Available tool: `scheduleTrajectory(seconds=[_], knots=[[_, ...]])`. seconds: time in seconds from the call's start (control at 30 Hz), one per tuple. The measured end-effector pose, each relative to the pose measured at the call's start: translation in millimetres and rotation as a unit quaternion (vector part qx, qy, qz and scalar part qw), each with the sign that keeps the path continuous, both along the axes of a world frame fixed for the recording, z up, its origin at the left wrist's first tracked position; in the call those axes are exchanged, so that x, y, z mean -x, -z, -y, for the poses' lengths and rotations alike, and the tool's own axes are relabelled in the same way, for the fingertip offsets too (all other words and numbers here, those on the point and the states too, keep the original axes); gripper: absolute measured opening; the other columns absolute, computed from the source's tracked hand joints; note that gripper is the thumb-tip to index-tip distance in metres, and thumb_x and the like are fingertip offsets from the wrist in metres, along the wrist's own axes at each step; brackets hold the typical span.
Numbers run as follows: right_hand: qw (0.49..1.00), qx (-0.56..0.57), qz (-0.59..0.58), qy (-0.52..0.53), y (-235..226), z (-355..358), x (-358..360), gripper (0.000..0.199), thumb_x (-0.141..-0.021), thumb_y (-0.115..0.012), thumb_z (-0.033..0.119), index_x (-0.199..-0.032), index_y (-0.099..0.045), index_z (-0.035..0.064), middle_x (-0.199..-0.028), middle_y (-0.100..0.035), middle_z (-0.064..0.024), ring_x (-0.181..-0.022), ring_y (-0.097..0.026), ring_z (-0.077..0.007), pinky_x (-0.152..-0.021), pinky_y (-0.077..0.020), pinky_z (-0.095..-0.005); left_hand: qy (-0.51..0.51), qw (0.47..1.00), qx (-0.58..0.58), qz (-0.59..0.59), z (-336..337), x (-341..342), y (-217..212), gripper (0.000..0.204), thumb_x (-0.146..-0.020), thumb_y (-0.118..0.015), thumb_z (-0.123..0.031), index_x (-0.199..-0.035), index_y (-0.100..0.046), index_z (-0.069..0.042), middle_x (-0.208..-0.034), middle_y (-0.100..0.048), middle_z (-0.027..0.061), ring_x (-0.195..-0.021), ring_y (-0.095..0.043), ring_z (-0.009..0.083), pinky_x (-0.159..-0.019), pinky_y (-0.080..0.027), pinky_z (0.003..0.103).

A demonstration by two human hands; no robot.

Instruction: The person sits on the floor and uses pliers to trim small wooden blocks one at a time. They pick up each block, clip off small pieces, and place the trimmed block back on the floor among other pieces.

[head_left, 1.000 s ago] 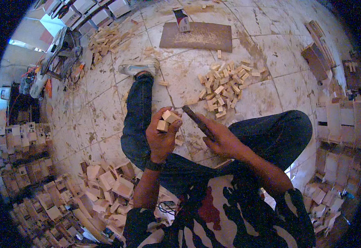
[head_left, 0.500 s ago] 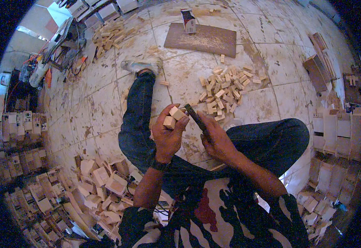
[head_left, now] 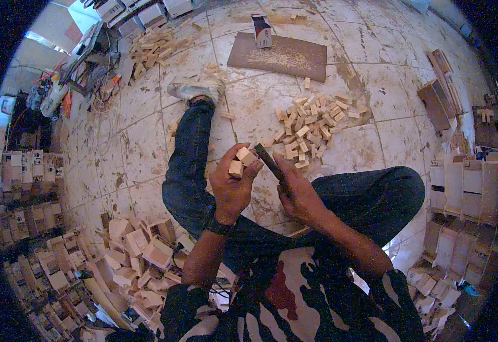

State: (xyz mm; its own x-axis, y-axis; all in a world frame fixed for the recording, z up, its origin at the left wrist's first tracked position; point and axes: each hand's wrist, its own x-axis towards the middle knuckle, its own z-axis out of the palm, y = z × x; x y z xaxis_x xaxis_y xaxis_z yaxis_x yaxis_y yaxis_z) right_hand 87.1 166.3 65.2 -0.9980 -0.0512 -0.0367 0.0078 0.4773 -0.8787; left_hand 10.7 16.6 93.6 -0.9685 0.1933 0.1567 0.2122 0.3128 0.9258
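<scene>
My left hand [head_left: 230, 191] is closed around two small pale wooden blocks, an upper block [head_left: 246, 156] by the thumb and a lower block [head_left: 236, 169] beside it. A dark, narrow, flat bar [head_left: 267, 160], perhaps a file or sanding stick, is gripped in my right hand [head_left: 301, 196]. It slants upward to the left, its far end close to the upper block; whether they touch I cannot tell. Beyond my hands lies a loose heap of small wooden blocks [head_left: 311, 124] on the tiled floor.
A brown board [head_left: 294, 61] strewn with shavings carries a small box [head_left: 262, 31]. Larger wood offcuts [head_left: 140, 245] are piled at lower left, with stacked wooden pieces [head_left: 465, 188] at right. More sticks [head_left: 149, 50] and tools with cables [head_left: 83, 74] lie at far left.
My left hand and its two blocks have shifted slightly to the right and turned a little. The right hand and the dark bar have hardly moved.
</scene>
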Motion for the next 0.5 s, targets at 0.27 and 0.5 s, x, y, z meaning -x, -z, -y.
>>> scheduleTrajectory(seconds=[0.27, 0.5], knots=[[0.996, -0.080, -0.041, 0.005, 2.7, -1.3, 1.0, 0.070, -0.078, -0.046, -0.010, -0.142, -0.024, 0.0075, -0.116, -0.044, -0.0254, -0.099, -0.050, -0.0423, -0.085, -0.0453, -0.0443, -0.025, 0.999, 0.010, 0.024, -3.1, -1.3, -4.0, 0.042, -0.077, -0.076, -0.020, -0.110, -0.060, -0.002, -0.080, -0.064, 0.0032, -0.070, -0.058, 0.0083, -0.062, -0.049, 0.024], [0.996, -0.087, -0.001, 0.005, 5.6, -1.0, 1.1, 0.069, -0.077, -0.047, -0.010, -0.141, -0.025, 0.0056, -0.113, -0.046, -0.0251, -0.099, -0.050, -0.0407, -0.086, -0.0449, -0.0439, -0.026, 0.996, -0.023, 0.088, -2.3, 0.3, -3.2, 0.041, -0.077, -0.076, -0.018, -0.112, -0.059, -0.002, -0.081, -0.065, 0.0035, -0.070, -0.058, 0.0078, -0.062, -0.049, 0.024]])
